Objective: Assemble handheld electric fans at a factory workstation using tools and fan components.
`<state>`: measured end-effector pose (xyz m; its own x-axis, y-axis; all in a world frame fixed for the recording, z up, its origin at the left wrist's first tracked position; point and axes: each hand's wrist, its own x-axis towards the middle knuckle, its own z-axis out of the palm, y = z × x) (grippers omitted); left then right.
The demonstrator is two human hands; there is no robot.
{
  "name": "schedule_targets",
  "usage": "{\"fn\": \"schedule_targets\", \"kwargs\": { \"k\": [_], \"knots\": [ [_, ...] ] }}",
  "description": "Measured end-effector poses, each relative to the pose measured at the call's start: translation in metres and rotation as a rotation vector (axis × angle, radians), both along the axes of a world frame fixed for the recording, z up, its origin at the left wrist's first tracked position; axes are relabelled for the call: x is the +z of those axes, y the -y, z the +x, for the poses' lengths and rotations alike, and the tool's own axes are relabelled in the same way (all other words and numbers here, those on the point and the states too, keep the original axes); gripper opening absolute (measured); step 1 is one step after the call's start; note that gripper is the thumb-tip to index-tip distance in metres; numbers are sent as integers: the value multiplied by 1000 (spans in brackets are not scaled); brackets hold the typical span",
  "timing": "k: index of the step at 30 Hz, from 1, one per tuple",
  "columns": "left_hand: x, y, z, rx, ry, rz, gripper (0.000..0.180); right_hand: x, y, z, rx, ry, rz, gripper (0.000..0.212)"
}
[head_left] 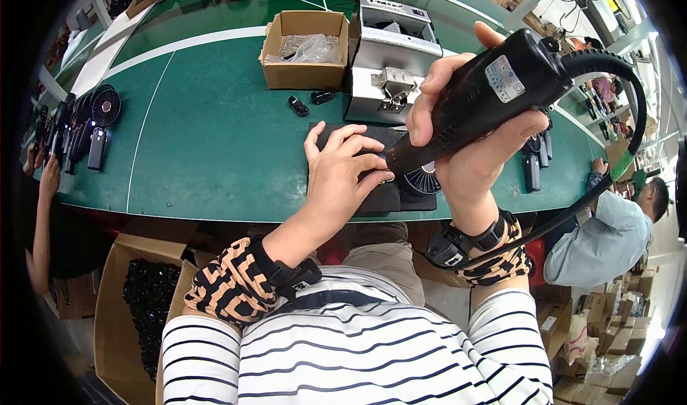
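My right hand [476, 129] is wrapped round a black corded electric screwdriver [494, 83], tilted with its nose down to the left. Its tip is hidden close to the fingertips of my left hand [342, 163]. That hand rests on a black block-like fixture [379, 203], thumb and index finger pinched together beside the tool's nose. What they pinch is too hidden to name. Partly under the screwdriver, a small black fan [422, 182] with a round grille lies on the fixture.
A cardboard box of small metal screws [308, 47] stands beyond my hands, beside a silver metal machine [393, 54]. Two small black parts [309, 101] lie before them. Several handheld fans [93, 119] sit at left. Co-workers sit both sides; a black cable [572, 205] hangs at right.
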<state>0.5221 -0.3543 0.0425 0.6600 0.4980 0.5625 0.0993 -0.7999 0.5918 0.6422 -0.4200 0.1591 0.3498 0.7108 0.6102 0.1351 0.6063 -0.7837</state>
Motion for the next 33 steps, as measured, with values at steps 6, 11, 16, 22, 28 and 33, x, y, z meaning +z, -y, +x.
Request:
{"fn": "schedule_targets", "kwargs": {
  "k": [6,11,16,22,28,33],
  "knots": [
    [-2,-1,1,-15,18,-38,15,-3,-1,1,-6,0,-13,107],
    [1,-1,3,-11,6,-44,28,-3,-1,3,19,-20,-11,106],
    [-8,-6,-2,-12,-137,81,46,1,-3,16,-85,44,67,102],
    [-8,-4,-2,-22,-138,110,45,-8,-8,22,-141,74,38,102],
    [-2,-5,0,-30,-147,97,44,-16,-12,28,-151,47,21,102],
    [0,-6,-2,-32,-179,58,44,-24,-15,36,-29,-114,5,99]
  ]
}}
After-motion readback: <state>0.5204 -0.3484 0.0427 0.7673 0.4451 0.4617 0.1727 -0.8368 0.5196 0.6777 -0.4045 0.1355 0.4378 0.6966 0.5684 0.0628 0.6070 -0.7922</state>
